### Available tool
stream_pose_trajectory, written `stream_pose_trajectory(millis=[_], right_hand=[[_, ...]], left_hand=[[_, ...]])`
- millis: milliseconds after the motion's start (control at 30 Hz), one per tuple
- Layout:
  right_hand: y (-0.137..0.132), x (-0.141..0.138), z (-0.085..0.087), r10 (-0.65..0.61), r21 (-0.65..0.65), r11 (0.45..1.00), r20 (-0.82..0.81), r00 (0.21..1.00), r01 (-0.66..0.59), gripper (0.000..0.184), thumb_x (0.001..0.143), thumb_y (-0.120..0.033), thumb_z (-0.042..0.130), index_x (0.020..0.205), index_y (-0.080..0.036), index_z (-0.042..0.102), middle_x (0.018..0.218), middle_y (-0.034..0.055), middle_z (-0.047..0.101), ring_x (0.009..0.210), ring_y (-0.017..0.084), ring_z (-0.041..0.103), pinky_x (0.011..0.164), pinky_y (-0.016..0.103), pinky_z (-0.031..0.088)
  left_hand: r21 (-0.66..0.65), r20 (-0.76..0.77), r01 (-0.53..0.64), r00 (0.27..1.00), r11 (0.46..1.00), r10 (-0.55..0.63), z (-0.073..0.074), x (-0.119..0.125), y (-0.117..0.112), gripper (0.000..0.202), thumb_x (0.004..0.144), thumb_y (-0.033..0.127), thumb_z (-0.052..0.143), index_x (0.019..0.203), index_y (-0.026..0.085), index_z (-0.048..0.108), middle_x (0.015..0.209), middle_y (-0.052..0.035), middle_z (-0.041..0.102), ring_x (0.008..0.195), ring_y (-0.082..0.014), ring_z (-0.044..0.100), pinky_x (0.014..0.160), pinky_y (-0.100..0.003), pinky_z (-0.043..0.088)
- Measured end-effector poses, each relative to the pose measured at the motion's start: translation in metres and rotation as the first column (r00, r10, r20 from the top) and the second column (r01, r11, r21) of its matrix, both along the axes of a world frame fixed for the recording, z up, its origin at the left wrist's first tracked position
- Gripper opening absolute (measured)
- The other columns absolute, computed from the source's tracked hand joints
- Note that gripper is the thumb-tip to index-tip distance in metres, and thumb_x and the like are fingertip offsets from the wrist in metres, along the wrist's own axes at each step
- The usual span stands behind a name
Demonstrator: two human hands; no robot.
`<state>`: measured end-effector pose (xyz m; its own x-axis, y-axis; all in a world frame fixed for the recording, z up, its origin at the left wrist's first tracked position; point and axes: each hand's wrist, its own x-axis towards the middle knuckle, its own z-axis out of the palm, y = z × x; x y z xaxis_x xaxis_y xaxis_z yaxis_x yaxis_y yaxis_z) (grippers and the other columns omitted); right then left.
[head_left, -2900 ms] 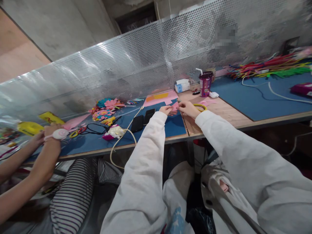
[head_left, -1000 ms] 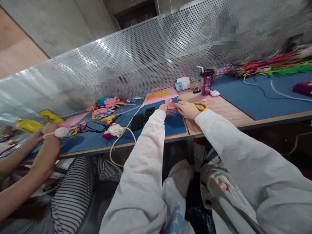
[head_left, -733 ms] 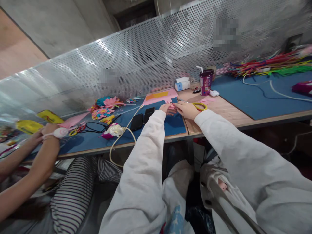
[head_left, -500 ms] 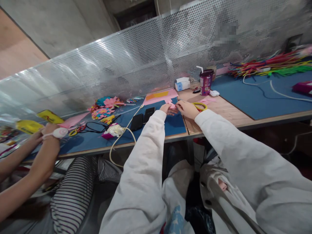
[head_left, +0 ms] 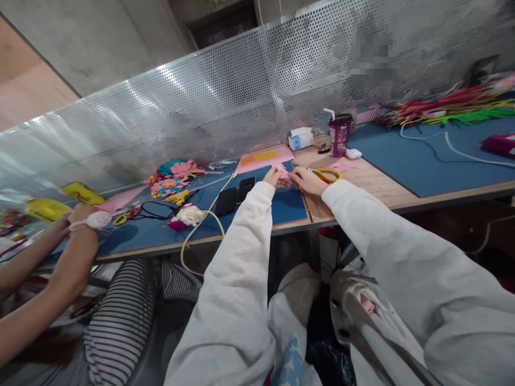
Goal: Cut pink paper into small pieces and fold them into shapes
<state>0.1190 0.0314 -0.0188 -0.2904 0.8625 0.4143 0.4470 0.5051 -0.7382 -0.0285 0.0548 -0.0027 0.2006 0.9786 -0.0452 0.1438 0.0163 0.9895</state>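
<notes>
My left hand (head_left: pixel 272 177) and my right hand (head_left: pixel 306 180) meet over the far edge of the blue mat (head_left: pixel 287 206), both pinching a small pink paper piece (head_left: pixel 283 172) between their fingertips. Yellow-handled scissors (head_left: pixel 325 174) lie on the wooden tabletop (head_left: pixel 374 185) just beyond my right hand, which is apart from them. Pink and orange paper sheets (head_left: pixel 265 158) lie right behind the hands. Both arms are in white sleeves.
Two black phones (head_left: pixel 235 195) and a white cable (head_left: pixel 201 228) lie left of my hands. Paper flowers (head_left: pixel 173 179) sit further left. A purple cup (head_left: pixel 338 136), a tissue box (head_left: pixel 300 140) and coloured strips (head_left: pixel 446 110) stand behind. A co-worker's hands (head_left: pixel 74 220) work at left.
My hands have stayed at the same spot, with small finger movements on the pink paper. My right hand has drawn slightly away from the scissors. The co-worker's hands barely moved.
</notes>
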Motion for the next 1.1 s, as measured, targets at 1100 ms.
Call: stream_pose_trajectory(millis=[1100], right_hand=[[-0.002, 0.001, 0.007, 0.019, -0.140, 0.989, -0.232, 0.973, -0.053, 0.008, 0.081, -0.016, 0.049, 0.076, -0.014, 0.055, 0.059, -0.0026, 0.054, 0.043, 0.007, 0.047, 0.038, 0.017, 0.038]], left_hand=[[0.416, 0.044, 0.045, 0.997, 0.908, -0.070, -0.015, -0.012, 0.006, 0.035, 0.063, 0.038, 0.072, 0.083, 0.016, 0.052, 0.068, 0.0015, 0.061, 0.062, -0.0109, 0.060, 0.066, -0.029, 0.053]])
